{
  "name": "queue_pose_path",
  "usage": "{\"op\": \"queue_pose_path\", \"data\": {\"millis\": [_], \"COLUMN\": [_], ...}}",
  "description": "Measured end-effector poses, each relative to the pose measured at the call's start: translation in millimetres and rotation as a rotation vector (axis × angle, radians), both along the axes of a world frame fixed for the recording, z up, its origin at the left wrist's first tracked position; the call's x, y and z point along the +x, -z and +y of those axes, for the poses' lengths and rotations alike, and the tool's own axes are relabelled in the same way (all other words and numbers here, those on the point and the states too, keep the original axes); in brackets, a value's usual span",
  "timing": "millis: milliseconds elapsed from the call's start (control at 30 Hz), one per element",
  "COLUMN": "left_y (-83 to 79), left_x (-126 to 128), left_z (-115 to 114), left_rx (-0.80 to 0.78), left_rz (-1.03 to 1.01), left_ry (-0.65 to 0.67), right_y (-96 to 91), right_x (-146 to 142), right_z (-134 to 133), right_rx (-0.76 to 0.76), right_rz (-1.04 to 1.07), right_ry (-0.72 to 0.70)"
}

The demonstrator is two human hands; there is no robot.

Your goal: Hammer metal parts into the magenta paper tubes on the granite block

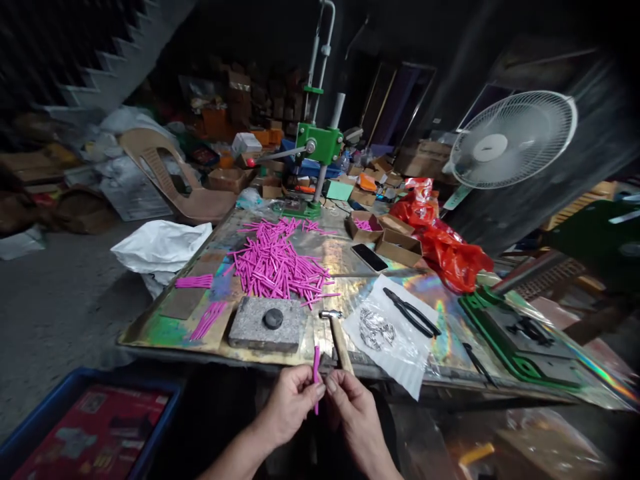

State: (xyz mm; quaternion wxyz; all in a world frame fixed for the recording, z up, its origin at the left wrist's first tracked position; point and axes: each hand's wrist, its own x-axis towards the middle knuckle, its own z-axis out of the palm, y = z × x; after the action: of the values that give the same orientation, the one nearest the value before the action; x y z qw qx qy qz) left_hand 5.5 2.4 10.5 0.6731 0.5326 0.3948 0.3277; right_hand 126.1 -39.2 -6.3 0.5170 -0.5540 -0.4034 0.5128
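Observation:
Between the thumb and fingers of my left hand [291,404] a slim pink stick [317,360] stands upright, just in front of the table's near edge. My right hand [356,415] is closed in a pinch beside the stick; what its fingertips hold, if anything, is too small to make out. A hammer [341,345] with a wooden handle lies right behind my hands. To its left sits a grey stone block [245,327] bearing a round dark piece [273,319]. Small shiny metal pieces [376,328] and black-handled pliers [414,313] rest on a white sheet [410,373].
A large heap of pink sticks [275,260] covers the table's middle, with two small bundles at left. Behind stand a green hand press [320,143], small cardboard boxes [400,247] and a phone [370,257]. Red plastic bags [445,250] and a fan [515,140] are at right.

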Motion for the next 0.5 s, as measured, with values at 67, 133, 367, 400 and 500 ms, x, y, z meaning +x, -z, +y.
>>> {"op": "queue_pose_path", "data": {"millis": [67, 133, 367, 400, 500], "left_y": [-3.2, -3.8, 5.5, 5.1, 2.2], "left_x": [-2, -4, -2, -1, -1], "left_z": [-1, -2, -5, -5, -5], "left_rx": [0.015, 0.018, -0.031, -0.034, -0.032], "left_rz": [0.013, 0.025, 0.065, 0.065, 0.057], "left_ry": [0.015, 0.031, 0.078, 0.073, 0.064], "right_y": [-1.6, -4.3, -0.4, 2.0, 8.5], "right_x": [0, 1, 0, 0, -2], "right_z": [-1, -2, -1, -2, -3], "right_rx": [-0.017, -0.032, -0.018, -0.016, -0.004], "right_rz": [0.003, 0.008, 0.087, 0.098, 0.121], "right_ry": [-0.029, -0.054, -0.009, 0.005, 0.043]}}
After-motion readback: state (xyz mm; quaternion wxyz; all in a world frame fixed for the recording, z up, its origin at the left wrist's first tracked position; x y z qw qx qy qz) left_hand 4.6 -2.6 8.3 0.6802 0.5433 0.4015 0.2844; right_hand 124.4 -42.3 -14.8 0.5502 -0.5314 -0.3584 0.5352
